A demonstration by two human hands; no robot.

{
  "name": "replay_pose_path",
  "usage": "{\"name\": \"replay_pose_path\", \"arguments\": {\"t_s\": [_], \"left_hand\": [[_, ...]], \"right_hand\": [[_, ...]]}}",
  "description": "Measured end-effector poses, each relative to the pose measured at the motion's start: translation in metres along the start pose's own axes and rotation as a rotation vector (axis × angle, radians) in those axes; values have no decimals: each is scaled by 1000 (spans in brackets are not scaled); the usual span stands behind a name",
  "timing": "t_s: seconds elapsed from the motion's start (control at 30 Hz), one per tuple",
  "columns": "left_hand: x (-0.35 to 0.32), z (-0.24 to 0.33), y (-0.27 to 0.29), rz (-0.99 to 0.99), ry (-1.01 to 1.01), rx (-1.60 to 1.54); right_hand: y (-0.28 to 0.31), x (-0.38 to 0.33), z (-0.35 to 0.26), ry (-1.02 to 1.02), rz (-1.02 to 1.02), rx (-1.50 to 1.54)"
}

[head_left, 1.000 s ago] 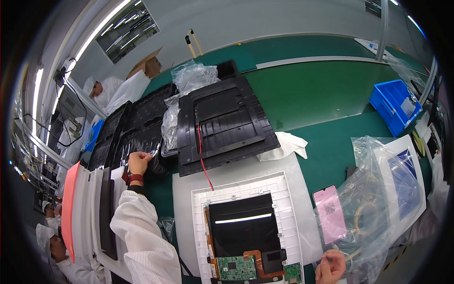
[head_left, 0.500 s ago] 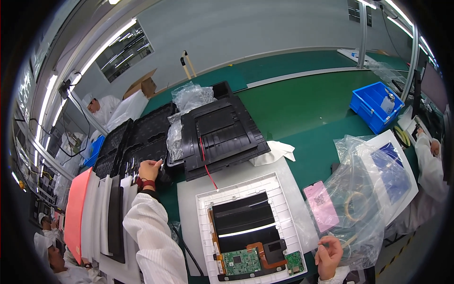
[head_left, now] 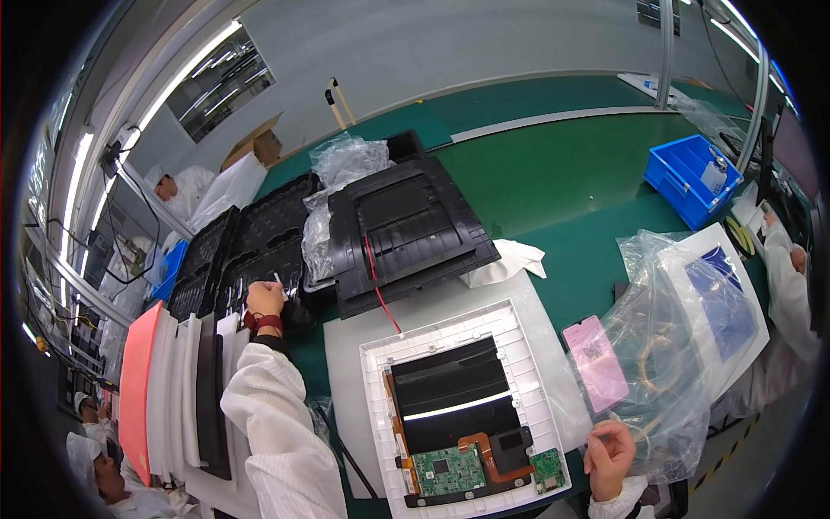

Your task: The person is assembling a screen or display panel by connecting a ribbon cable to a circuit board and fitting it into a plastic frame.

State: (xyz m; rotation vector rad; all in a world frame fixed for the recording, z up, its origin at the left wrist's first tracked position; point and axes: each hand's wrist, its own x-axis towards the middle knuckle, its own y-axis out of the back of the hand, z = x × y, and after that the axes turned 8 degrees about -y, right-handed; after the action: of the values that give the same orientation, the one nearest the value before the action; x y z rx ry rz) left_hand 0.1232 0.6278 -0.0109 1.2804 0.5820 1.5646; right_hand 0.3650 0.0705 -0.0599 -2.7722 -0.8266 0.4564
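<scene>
My left hand (head_left: 265, 299) is closed over the near edge of a black moulded tray (head_left: 245, 268), where small shiny metal pieces lie. A small pale tip shows above its fingers; its kind cannot be made out. My right hand (head_left: 609, 454) is loosely curled, with nothing seen in it, beside the lower right corner of a white display frame (head_left: 538, 394). Inside the frame are a dark panel (head_left: 458, 372), a green circuit board (head_left: 448, 470), a smaller green board (head_left: 548, 470) and an orange flex cable (head_left: 497, 467). A red wire (head_left: 380, 298) reaches the frame's top edge from a black plastic cover (head_left: 406, 233).
Foam sheets (head_left: 186, 389) stand upright at left, beside a pink-red one (head_left: 138, 389). At right lie a pink card (head_left: 596, 363), clear plastic bags (head_left: 661, 346) and a white panel (head_left: 754, 324). A blue bin (head_left: 692, 186) stands farther back. Other people sit at both sides.
My left hand has turned a little, now back upward, at the tray's edge. My right hand stays curled by the frame. The whole view has shifted slightly.
</scene>
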Motion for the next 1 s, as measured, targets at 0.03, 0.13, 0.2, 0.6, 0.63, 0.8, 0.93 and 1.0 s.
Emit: {"name": "replay_pose_path", "arguments": {"t_s": [0.03,0.13,0.2,0.6,0.63,0.8,0.93,1.0], "left_hand": [[0,-7,10,69,27,-81],[-6,-3,34,134,0,-678],[-40,38,61,102,-53,-872],[-301,69,236,-186,-111,-1294],[-316,60,239,-168,-107,-1314],[-370,37,242,-153,-57,-1414],[-393,24,239,-216,-85,-1423],[-399,25,248,-286,-112,-1370]], "right_hand": [[-2,0,1,10,-10,27],[-3,-1,2,22,-40,37],[2,-2,0,26,14,75],[-14,-39,-9,104,-179,3],[-23,-48,-18,58,-216,9],[-38,-72,-16,26,-447,-6],[-47,-86,-11,-30,-522,-77],[-47,-88,-6,-6,-706,-174]]}}
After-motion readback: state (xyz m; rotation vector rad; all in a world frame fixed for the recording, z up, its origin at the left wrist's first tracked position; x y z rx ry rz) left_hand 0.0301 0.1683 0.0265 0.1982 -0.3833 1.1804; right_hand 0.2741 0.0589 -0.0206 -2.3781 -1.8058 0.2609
